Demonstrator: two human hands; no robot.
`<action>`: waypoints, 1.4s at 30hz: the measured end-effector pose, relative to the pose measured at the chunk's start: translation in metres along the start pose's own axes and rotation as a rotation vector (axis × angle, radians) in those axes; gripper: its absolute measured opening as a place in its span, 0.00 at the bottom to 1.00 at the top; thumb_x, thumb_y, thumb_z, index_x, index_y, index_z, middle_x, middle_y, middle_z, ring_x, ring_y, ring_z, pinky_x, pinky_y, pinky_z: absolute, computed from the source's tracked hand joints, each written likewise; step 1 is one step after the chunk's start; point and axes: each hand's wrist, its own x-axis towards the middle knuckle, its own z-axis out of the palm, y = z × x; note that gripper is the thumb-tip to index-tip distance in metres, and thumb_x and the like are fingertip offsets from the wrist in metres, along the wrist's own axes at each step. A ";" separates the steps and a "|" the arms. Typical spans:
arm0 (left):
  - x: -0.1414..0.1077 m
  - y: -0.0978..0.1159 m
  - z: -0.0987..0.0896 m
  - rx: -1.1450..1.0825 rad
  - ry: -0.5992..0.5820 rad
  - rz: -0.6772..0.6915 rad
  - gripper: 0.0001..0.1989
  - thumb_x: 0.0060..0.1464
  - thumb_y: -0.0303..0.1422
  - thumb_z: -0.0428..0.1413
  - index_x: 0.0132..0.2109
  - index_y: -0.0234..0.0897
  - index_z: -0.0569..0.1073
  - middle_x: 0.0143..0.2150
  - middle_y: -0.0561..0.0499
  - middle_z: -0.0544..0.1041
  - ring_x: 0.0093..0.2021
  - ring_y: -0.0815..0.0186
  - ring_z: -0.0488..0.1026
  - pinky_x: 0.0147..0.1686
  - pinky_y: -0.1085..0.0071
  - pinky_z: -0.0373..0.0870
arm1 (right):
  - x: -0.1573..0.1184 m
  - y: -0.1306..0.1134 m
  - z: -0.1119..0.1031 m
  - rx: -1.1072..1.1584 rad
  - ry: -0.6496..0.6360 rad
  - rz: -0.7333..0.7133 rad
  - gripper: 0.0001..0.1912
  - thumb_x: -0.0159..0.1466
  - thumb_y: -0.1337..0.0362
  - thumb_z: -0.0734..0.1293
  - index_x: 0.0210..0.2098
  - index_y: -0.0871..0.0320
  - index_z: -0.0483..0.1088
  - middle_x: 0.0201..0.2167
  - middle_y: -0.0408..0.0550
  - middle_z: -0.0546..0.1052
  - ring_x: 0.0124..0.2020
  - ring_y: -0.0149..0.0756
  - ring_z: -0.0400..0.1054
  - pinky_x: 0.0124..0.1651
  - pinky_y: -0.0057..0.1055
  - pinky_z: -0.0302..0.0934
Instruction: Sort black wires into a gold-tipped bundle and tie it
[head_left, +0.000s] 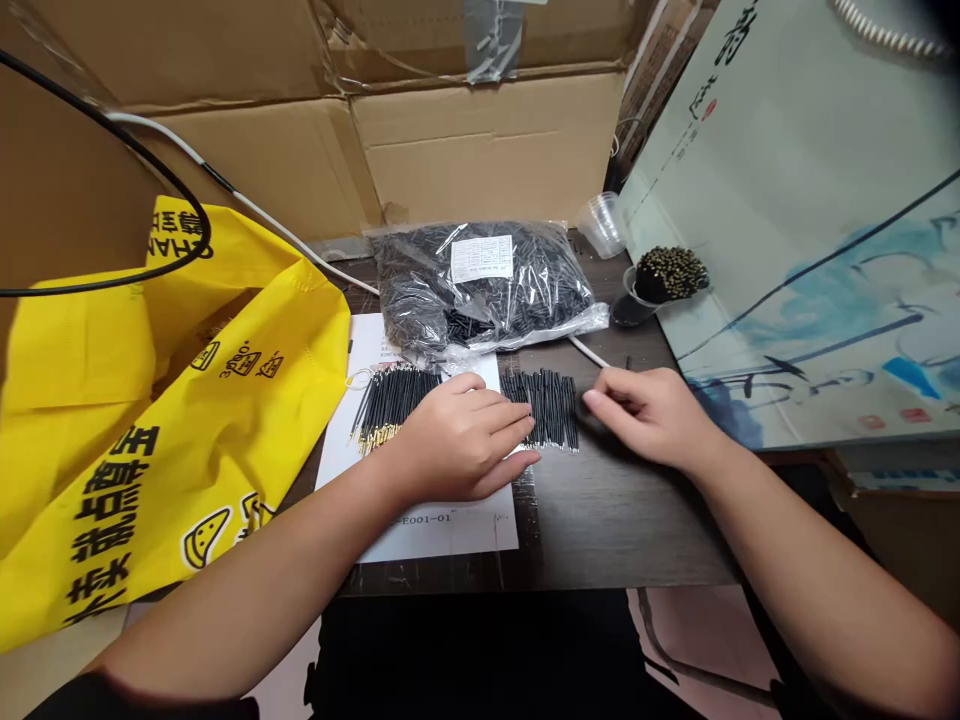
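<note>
Black rods with gold tips (394,398) lie side by side on a white paper sheet (442,535). My left hand (469,440) rests over their right part, palm down, fingers stretched to the right. Beyond its fingertips, a second row of black rods with silvery ends (551,408) lies on the dark table. Just right of that row is my right hand (649,415), its fingers curled and thumb against them; whatever it holds, if anything, is hidden. Behind the rows sits a clear bag of small black pieces (487,285) with a white label.
A yellow bag (180,400) fills the left side. At the back right, a plastic cup (634,305) holds a bundle of gold-tipped black rods (671,273), near stacked clear cups (602,224). Cardboard boxes (487,145) stand behind; a pale printed panel (810,270) is at right.
</note>
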 end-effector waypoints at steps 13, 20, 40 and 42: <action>-0.015 -0.045 -0.073 0.353 -0.154 -0.472 0.12 0.61 0.39 0.53 0.34 0.36 0.72 0.29 0.48 0.73 0.30 0.64 0.69 0.28 0.67 0.56 | 0.002 0.008 0.009 0.125 0.321 0.040 0.09 0.68 0.67 0.58 0.44 0.56 0.67 0.25 0.41 0.69 0.24 0.32 0.62 0.32 0.31 0.57; -0.034 -0.065 -0.066 0.051 -0.361 -0.477 0.09 0.55 0.38 0.57 0.33 0.38 0.73 0.31 0.50 0.75 0.28 0.67 0.67 0.27 0.71 0.55 | 0.010 0.010 0.013 0.079 0.386 -0.032 0.12 0.70 0.64 0.62 0.51 0.57 0.70 0.38 0.49 0.81 0.36 0.37 0.76 0.42 0.35 0.67; -0.028 -0.042 -0.047 -0.032 -0.464 -0.282 0.14 0.63 0.46 0.56 0.39 0.43 0.79 0.39 0.51 0.75 0.43 0.62 0.65 0.44 0.64 0.55 | 0.018 0.011 0.012 -0.014 0.592 -0.130 0.03 0.66 0.65 0.69 0.38 0.54 0.77 0.34 0.46 0.72 0.25 0.29 0.60 0.32 0.33 0.59; -0.029 -0.044 -0.046 -0.054 -0.461 -0.257 0.13 0.63 0.45 0.56 0.38 0.43 0.79 0.37 0.52 0.76 0.43 0.63 0.64 0.44 0.64 0.55 | 0.018 0.011 0.013 -0.013 0.584 -0.124 0.03 0.66 0.65 0.69 0.38 0.54 0.77 0.32 0.45 0.71 0.26 0.30 0.61 0.32 0.33 0.59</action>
